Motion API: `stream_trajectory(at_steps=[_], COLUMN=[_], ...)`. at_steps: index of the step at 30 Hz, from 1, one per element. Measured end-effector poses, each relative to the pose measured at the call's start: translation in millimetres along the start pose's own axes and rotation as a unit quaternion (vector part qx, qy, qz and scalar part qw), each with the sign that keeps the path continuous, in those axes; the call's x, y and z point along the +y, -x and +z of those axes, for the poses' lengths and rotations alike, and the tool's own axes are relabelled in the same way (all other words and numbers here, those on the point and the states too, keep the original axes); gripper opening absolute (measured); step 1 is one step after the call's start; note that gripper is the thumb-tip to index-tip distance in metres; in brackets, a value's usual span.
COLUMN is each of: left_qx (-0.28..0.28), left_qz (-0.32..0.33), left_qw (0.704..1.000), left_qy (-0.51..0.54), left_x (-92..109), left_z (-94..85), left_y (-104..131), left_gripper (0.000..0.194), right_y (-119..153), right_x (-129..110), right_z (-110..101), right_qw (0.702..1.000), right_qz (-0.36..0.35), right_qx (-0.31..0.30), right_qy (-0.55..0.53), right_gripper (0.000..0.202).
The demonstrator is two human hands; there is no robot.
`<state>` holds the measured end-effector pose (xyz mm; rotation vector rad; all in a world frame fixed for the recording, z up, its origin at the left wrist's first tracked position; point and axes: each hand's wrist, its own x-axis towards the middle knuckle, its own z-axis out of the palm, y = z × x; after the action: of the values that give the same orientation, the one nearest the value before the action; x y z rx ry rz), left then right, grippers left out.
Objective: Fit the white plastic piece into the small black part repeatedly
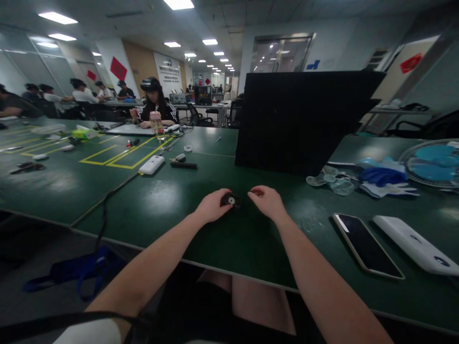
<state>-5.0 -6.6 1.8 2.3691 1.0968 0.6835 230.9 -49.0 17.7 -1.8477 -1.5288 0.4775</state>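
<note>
My left hand (214, 205) grips a small black object with a round white disc (231, 201) on its face, low over the green tabletop (236, 243). The thumb lies along its near side and the fingers curl over its far edge. A little to the right, apart from that object, my right hand (267, 200) is closed in a pinch. Whatever is between its fingertips, if anything, is too small to make out. The exact kind of the black object does not show.
A large black panel (287, 119) stands behind my hands. To the right lie a phone (367, 243), a white device (412, 243), crumpled plastic and gloves (385, 177), and a fan (435, 160). Left are a white power bank (152, 165) and a black bar (183, 165). A person (154, 102) sits opposite.
</note>
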Motion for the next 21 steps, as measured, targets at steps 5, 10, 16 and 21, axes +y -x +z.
stream_trajectory(at_steps=[5,10,16,21], left_qx=[-0.001,0.006,0.002,0.001], left_qz=[-0.006,-0.007,-0.017,-0.022], left_qw=[1.0,1.0,1.0,0.999], left_qy=[-0.004,-0.012,-0.017,-0.024], left_x=[-1,-1,2,6], left_z=[-0.5,-1.3,-3.3,-3.8], left_y=[0,1,2,3], left_gripper=[0.051,0.049,0.048,0.047], right_y=[-6,-5,6,19], right_x=[22,24,5,-15], right_z=[3,8,-3,1], right_qw=[0.976,0.978,0.985,0.985], right_qz=[0.087,0.086,-0.034,-0.074], right_qx=[-0.031,-0.033,-0.047,-0.072], right_qy=[-0.198,-0.189,-0.161,-0.137], right_gripper=[0.039,0.038,0.029,0.044])
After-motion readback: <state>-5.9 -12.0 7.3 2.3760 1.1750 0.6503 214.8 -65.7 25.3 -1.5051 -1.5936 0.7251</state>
